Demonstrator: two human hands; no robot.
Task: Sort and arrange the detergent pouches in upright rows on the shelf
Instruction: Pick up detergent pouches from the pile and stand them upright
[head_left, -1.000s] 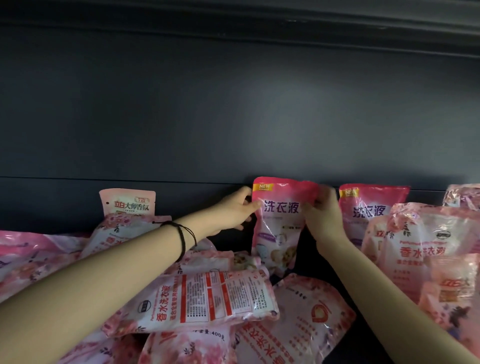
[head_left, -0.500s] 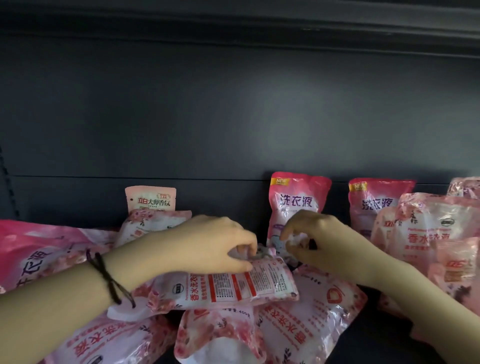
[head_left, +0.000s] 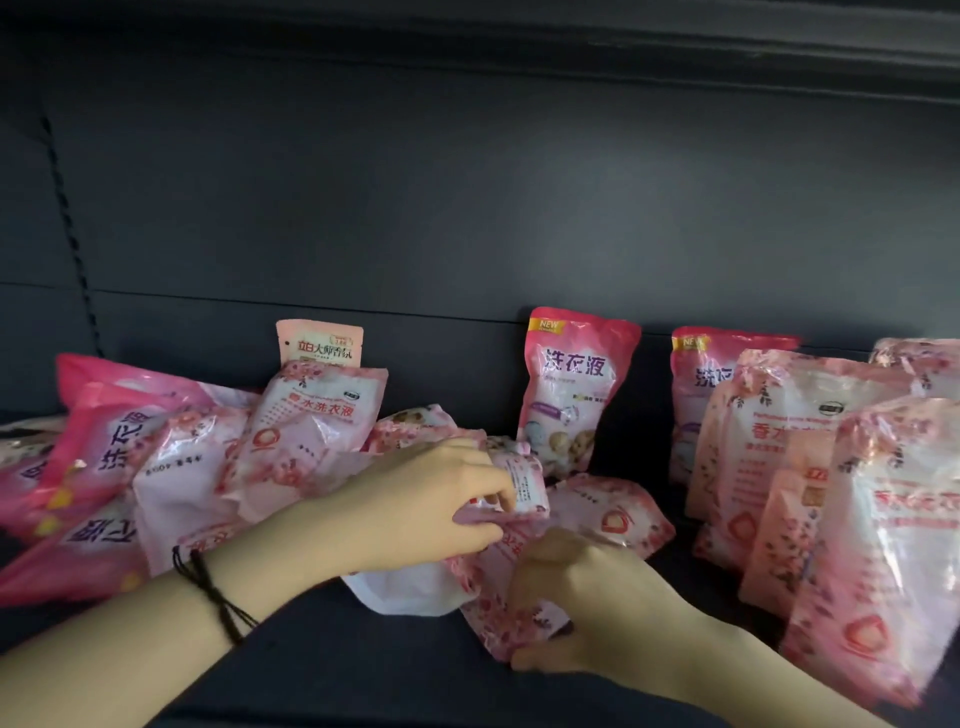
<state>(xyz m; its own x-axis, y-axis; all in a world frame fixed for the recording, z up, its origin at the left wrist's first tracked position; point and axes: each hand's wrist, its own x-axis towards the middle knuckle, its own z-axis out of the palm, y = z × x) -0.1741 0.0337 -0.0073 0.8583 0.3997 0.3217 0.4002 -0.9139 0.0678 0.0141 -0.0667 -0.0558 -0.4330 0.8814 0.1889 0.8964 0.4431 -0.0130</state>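
While both hands are low in the heap, I read the head view like this. The left hand (head_left: 415, 512) pinches the end of a flat pouch (head_left: 522, 486) with curled fingers. The right hand (head_left: 587, 613) curls over the edge of a floral pouch (head_left: 493, 618) lying just beneath it on the shelf (head_left: 311, 660). Both pouches lie down and overlap. Just behind them one upright pouch (head_left: 576, 389) stands at the back, and standing rows (head_left: 810, 457) fill the right side.

My worry is the overlap. If I lift either pouch, I judge the slick film could drag its neighbour along. A pouch held by one end may also sag and slip free. The slumped pile (head_left: 156, 457) to the left leans toward the hands, so a tug could bring it sliding. A raised knuckle could topple the upright pouch.
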